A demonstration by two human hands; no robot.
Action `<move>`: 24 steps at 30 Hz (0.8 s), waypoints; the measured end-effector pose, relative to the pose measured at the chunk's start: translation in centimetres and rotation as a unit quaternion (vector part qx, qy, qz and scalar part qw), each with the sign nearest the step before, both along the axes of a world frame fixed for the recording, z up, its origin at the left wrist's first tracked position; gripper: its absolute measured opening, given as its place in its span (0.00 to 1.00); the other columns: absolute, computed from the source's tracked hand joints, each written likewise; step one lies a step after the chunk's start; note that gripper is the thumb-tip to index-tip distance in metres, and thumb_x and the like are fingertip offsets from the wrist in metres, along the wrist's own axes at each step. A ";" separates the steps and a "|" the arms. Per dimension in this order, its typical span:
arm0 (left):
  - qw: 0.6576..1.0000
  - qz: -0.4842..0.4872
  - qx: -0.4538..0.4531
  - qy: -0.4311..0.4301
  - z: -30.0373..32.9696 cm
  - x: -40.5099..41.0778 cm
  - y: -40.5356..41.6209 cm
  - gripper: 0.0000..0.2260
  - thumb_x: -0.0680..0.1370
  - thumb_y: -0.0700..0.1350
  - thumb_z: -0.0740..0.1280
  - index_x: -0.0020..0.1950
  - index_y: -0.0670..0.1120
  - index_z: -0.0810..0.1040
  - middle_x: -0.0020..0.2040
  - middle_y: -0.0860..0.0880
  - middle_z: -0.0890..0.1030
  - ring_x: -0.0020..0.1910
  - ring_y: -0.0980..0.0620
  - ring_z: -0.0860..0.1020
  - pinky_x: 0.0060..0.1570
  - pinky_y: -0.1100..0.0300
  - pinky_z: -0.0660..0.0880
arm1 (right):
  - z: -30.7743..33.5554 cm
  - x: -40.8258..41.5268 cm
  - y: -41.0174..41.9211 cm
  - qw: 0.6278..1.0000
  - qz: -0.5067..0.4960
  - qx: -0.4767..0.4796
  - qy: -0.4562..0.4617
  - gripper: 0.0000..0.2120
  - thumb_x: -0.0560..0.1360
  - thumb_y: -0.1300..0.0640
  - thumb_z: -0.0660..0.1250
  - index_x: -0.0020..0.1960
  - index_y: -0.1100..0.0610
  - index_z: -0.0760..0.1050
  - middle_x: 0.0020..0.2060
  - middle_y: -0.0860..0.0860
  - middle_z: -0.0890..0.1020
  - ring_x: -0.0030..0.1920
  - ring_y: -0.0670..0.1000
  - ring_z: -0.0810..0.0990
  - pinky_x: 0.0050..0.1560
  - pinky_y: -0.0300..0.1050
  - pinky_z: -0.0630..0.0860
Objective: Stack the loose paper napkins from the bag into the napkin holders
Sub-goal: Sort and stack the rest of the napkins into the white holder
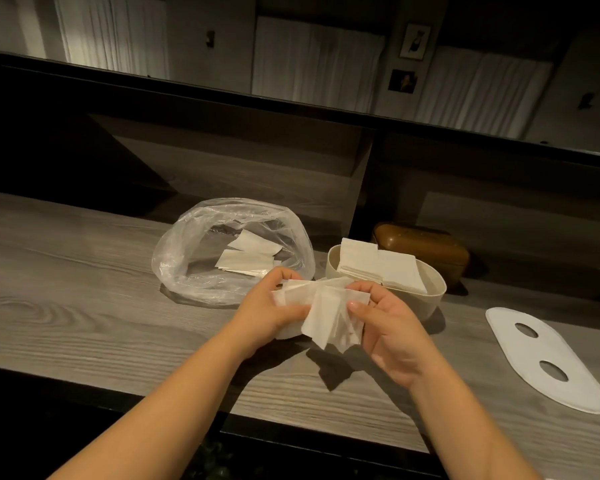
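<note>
While both hands work above the grey wood-grain counter (83, 271), a fanned bunch of loose napkins (326, 317) hangs between them. Left hand (274, 306): fingers curled closed on the bunch's left edge, thumb on top. Right hand (388, 327): fingers and thumb pinched on the bunch's right edge, 1 fingertip (354, 305) pressed flat on the paper. Sheets splay unevenly, lower corners drooping below the grip, clear of the counter; their shadow lies on the wood under them.

Beyond the left hand, just past its knuckles: clear plastic bag (194, 268), mouth open toward the camera, a few flat napkins (246, 258) left inside.

Beyond the right hand, directly behind the held bunch: cream oval napkin holder (433, 299), uncovered, with 2 side-by-side napkin stacks (378, 268) rising above its rim. Behind it, touching or nearly so, a brown holder (426, 247) with lid on.

Right of the grip, well apart: white oval lid (568, 375) with 2 holes, lying flat on the counter.
</note>
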State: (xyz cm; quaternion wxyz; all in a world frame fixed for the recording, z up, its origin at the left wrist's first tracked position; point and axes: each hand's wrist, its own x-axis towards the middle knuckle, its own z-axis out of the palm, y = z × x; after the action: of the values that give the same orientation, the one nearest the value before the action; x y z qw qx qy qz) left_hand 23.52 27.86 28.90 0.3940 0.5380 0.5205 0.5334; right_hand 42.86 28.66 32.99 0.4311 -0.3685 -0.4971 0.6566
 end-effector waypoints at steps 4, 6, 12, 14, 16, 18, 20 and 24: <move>0.996 -0.040 -0.058 -0.055 0.2 -0.3 0.1 0.18 0.72 0.41 0.76 0.58 0.51 0.76 0.56 0.46 0.80 0.54 0.44 0.79 0.45 0.56 0.79 | -0.8 -0.6 0.4 0.990 -0.081 0.039 -0.110 0.07 0.77 0.64 0.67 0.52 0.54 0.80 0.47 0.48 0.86 0.53 0.52 0.83 0.54 0.52 0.82; 0.987 -0.069 -0.099 -0.108 0.4 -0.4 0.1 0.23 0.67 0.42 0.78 0.60 0.47 0.77 0.56 0.44 0.82 0.55 0.43 0.81 0.48 0.53 0.79 | -0.7 -0.5 0.3 0.981 -0.111 0.055 -0.152 0.07 0.77 0.63 0.68 0.51 0.53 0.80 0.46 0.47 0.85 0.52 0.51 0.82 0.55 0.54 0.81; 0.968 -0.086 -0.158 -0.177 0.3 -1.0 0.4 0.23 0.69 0.41 0.72 0.64 0.41 0.75 0.57 0.39 0.82 0.55 0.40 0.81 0.49 0.49 0.78 | 0.5 0.3 0.4 0.969 -0.100 0.078 -0.214 0.10 0.74 0.64 0.71 0.51 0.53 0.78 0.50 0.48 0.82 0.53 0.49 0.80 0.45 0.43 0.80; 0.965 -0.088 -0.169 -0.183 0.3 -1.0 0.3 0.15 0.78 0.40 0.67 0.65 0.41 0.75 0.59 0.37 0.81 0.59 0.38 0.80 0.51 0.48 0.78 | 0.8 -0.1 0.5 0.968 -0.092 0.088 -0.218 0.11 0.73 0.64 0.73 0.52 0.52 0.77 0.50 0.48 0.82 0.53 0.49 0.80 0.46 0.43 0.80; 0.965 -0.087 -0.169 -0.181 0.3 -0.9 0.3 0.16 0.78 0.41 0.67 0.65 0.42 0.75 0.60 0.37 0.81 0.60 0.37 0.79 0.51 0.48 0.77 | 1.0 -0.7 0.6 0.972 -0.083 0.094 -0.196 0.12 0.72 0.63 0.74 0.53 0.53 0.77 0.50 0.49 0.82 0.52 0.50 0.80 0.49 0.45 0.80; 0.967 -0.094 -0.160 -0.172 0.3 -0.9 0.4 0.24 0.71 0.45 0.73 0.66 0.42 0.76 0.58 0.39 0.82 0.58 0.39 0.81 0.50 0.49 0.78 | 1.3 -1.5 0.6 0.982 -0.057 0.082 -0.161 0.13 0.72 0.63 0.74 0.53 0.52 0.77 0.49 0.49 0.83 0.52 0.51 0.81 0.52 0.47 0.81; 0.970 -0.108 -0.153 -0.157 0.3 -0.8 0.2 0.28 0.66 0.47 0.75 0.65 0.42 0.76 0.57 0.40 0.83 0.56 0.40 0.81 0.50 0.48 0.77 | 1.6 -2.1 0.5 0.991 -0.028 0.055 -0.120 0.12 0.72 0.64 0.74 0.52 0.53 0.78 0.48 0.51 0.84 0.52 0.52 0.82 0.50 0.47 0.81; 0.961 -0.084 -0.153 -0.214 0.5 -0.8 0.2 0.17 0.82 0.53 0.61 0.64 0.45 0.78 0.57 0.39 0.83 0.57 0.40 0.80 0.58 0.46 0.77 | 1.9 -2.3 0.6 0.999 -0.007 -0.012 -0.030 0.11 0.75 0.64 0.70 0.55 0.54 0.78 0.46 0.52 0.84 0.49 0.54 0.82 0.43 0.47 0.81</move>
State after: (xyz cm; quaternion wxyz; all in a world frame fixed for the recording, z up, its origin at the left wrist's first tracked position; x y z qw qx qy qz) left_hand 22.73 28.10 29.38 0.6175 0.3860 0.4524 0.5148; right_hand 40.55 29.28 34.91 0.4162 -0.3964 -0.4995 0.6482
